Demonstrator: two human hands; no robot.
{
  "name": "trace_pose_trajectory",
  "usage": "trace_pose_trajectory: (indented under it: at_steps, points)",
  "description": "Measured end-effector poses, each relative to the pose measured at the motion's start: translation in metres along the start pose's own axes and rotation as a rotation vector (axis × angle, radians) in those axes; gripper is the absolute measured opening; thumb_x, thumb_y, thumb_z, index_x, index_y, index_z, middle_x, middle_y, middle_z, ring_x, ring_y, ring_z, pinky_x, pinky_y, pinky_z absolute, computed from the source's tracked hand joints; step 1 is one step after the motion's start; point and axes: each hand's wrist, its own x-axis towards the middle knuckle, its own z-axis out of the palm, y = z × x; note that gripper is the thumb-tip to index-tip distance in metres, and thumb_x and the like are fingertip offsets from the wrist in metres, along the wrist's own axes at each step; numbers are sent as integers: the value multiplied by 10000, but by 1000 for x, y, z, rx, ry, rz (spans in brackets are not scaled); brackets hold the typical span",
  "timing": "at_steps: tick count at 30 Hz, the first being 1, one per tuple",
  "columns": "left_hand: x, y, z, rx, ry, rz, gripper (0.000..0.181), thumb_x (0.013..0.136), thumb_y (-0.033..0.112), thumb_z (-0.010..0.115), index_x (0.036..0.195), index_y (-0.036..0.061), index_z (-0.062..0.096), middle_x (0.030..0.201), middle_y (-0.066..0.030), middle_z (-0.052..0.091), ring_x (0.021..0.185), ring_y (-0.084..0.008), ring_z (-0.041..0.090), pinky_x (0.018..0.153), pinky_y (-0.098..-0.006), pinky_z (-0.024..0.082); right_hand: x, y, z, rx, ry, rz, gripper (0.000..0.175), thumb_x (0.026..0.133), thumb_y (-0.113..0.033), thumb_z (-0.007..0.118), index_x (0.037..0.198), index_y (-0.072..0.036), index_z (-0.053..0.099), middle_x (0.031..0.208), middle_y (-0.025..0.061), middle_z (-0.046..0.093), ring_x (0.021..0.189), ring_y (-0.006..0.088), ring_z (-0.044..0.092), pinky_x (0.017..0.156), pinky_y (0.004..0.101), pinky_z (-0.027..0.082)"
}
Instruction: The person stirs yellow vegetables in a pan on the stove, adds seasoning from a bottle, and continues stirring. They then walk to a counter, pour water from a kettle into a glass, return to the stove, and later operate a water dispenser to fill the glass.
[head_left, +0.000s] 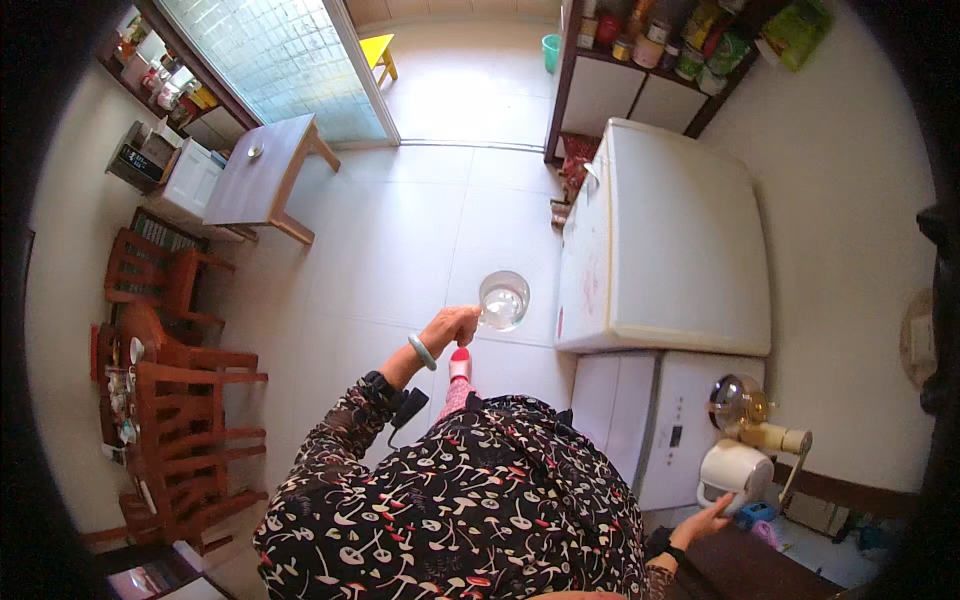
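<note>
In the head view my left hand (457, 324), with a pale bangle on the wrist, is closed on the handle of a clear glass pitcher (504, 300) that holds some clear liquid. The pitcher is held out in front of me over the tiled floor. At the lower right my right hand (709, 519) is by the handle of a white electric kettle (736, 474); whether the fingers grip it cannot be told. The kettle is beside a shiny metal-and-cream appliance (742, 412) near the white washing machine (675, 442).
A white refrigerator (682, 240) stands at my right. Wooden chairs (180, 420) line the left side, with a small table (259, 176) further ahead. Beyond the sliding glass door (285, 60) is a yellow stool (379, 54). Shelves (637, 75) with jars stand ahead on the right.
</note>
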Motion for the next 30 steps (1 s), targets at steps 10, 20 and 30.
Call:
trace_pose_trajectory:
  at_steps: [10, 20, 30]
  points:
    - [82, 63, -170, -8, -2, 35, 420, 1049, 370, 524, 726, 103, 509, 604, 23, 438, 526, -92, 417, 501, -261, 372, -215, -65, 108, -59, -262, -145, 495, 1006, -440, 587, 883, 38, 629, 837, 94, 662, 770, 205, 623, 716, 369, 507]
    - [214, 142, -268, -21, 89, 89, 405, 1050, 344, 513, 720, 116, 462, 610, 27, 386, 541, -101, 405, 510, -272, 355, -316, -221, 307, 59, -1115, 3, 403, 1015, -360, 600, 883, 20, 623, 797, 58, 655, 736, 150, 614, 671, 321, 503]
    - [328, 292, -375, -220, 329, 58, 366, 1030, 326, 538, 735, 126, 456, 607, 37, 359, 524, -102, 407, 495, -270, 348, -320, -547, 626, 253, -1476, -293, 243, 1024, -226, 580, 914, -21, 648, 795, 43, 678, 648, 84, 618, 549, 241, 515]
